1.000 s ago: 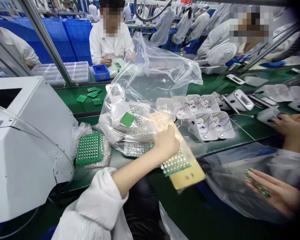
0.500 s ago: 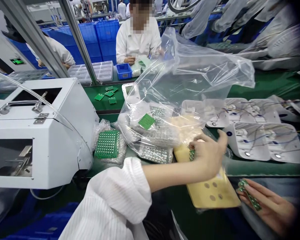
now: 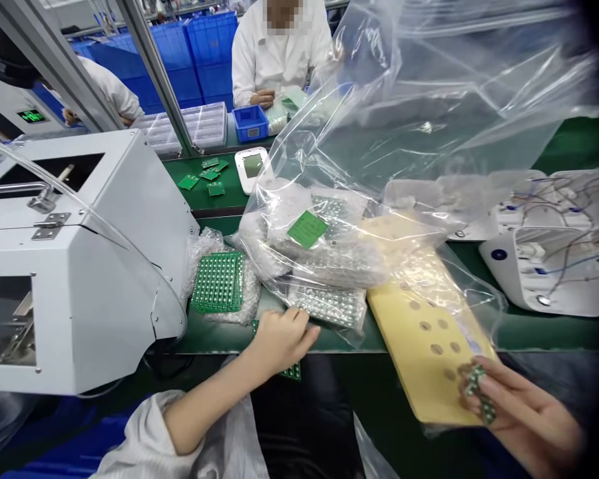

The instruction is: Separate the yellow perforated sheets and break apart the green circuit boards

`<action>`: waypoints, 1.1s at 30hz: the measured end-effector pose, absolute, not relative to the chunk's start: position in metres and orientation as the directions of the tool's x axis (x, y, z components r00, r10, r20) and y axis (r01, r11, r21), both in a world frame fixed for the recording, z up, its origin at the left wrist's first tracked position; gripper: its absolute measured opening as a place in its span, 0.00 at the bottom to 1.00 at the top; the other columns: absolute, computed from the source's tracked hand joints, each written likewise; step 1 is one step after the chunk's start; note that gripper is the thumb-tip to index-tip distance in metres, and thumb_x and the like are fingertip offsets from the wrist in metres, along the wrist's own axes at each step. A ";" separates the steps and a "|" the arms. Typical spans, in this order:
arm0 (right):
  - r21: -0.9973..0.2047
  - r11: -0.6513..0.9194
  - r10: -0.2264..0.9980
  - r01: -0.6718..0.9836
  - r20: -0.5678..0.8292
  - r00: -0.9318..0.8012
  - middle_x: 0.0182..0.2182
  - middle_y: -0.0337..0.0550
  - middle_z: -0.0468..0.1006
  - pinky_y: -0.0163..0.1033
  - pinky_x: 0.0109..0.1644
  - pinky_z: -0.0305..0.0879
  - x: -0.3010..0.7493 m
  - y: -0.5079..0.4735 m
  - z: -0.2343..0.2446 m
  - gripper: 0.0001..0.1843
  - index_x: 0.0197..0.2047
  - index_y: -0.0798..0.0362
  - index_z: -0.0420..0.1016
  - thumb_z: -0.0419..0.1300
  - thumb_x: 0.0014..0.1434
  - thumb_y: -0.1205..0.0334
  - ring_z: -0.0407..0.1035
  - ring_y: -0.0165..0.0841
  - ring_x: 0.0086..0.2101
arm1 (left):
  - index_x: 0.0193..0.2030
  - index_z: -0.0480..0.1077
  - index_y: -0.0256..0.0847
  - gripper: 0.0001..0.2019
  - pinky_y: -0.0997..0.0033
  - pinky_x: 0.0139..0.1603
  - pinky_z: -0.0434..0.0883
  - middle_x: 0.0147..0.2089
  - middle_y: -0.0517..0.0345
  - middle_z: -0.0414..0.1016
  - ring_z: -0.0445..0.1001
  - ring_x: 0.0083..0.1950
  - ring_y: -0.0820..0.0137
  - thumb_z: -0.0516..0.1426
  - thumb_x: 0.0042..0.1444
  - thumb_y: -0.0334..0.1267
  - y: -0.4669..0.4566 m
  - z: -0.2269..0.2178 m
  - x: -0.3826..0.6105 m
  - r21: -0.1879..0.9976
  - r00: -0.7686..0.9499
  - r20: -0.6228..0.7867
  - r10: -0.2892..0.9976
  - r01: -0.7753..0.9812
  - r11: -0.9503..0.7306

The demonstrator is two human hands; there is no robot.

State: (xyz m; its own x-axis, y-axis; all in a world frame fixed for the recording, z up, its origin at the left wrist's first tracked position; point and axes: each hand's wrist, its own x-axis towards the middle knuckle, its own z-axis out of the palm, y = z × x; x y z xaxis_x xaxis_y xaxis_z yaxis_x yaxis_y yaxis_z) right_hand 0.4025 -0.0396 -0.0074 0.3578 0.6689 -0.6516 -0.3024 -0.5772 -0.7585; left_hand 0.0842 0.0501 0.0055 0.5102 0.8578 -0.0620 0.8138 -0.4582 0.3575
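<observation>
Hands (image 3: 526,407) apart, right holding board strip (image 3: 488,411), long axis slanting down-right

Blue bins (image 3: 209,53) stand beyond the far edge of the green table (image 3: 218,342); a metal post (image 3: 156,73) rises there, and what seems a lit sign (image 3: 31,117) glows farther left.

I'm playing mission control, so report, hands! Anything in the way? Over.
Left hand: gripping green panel, mostly hidden. Right hand: holding small green circuit piece near yellow sheet. Maybe in the way: clear plastic bag over sheet's far end.
</observation>
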 end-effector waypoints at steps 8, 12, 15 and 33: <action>-0.759 -0.523 0.805 -0.387 -0.589 0.066 0.26 0.40 0.72 0.35 0.24 0.67 0.302 -0.020 0.003 0.17 0.34 0.48 0.77 0.74 0.40 0.56 0.65 0.28 0.22 | 0.42 0.68 0.33 0.14 0.62 0.34 0.60 0.36 0.48 0.68 0.66 0.36 0.60 0.53 0.52 0.40 0.054 -0.040 0.074 0.220 0.655 0.295 0.696 0.662 -0.716; -0.719 -0.543 0.808 -0.433 -0.587 -0.039 0.24 0.38 0.72 0.31 0.25 0.66 0.280 -0.009 -0.003 0.16 0.34 0.50 0.77 0.74 0.42 0.57 0.65 0.25 0.21 | 0.46 0.66 0.32 0.14 0.56 0.45 0.62 0.43 0.46 0.69 0.66 0.42 0.60 0.52 0.57 0.39 0.057 -0.048 0.067 0.129 0.691 0.377 0.618 0.621 -0.773; -0.702 -0.561 0.794 -0.439 -0.607 -0.043 0.24 0.37 0.73 0.30 0.26 0.65 0.270 0.000 -0.009 0.16 0.34 0.51 0.78 0.75 0.42 0.59 0.66 0.25 0.21 | 0.38 0.66 0.36 0.11 0.59 0.41 0.62 0.36 0.51 0.69 0.65 0.38 0.62 0.52 0.60 0.43 0.059 -0.048 0.066 0.089 0.698 0.375 0.610 0.628 -0.773; -0.750 -0.558 0.771 -0.355 -0.627 0.110 0.21 0.39 0.76 0.33 0.27 0.69 0.261 0.014 -0.014 0.21 0.34 0.54 0.77 0.76 0.37 0.58 0.71 0.29 0.21 | 0.64 0.58 0.31 0.27 0.44 0.66 0.54 0.66 0.37 0.60 0.57 0.68 0.47 0.50 0.64 0.46 -0.005 -0.038 0.047 0.170 0.609 0.058 0.791 0.775 -0.609</action>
State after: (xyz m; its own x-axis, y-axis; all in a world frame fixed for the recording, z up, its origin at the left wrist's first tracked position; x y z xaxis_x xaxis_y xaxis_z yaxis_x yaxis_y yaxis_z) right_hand 0.2606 0.0138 -0.0139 0.1103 0.7714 -0.6267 -0.3553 -0.5582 -0.7498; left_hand 0.0467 -0.0046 -0.0379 0.6091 0.7910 0.0582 0.7748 -0.6090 0.1695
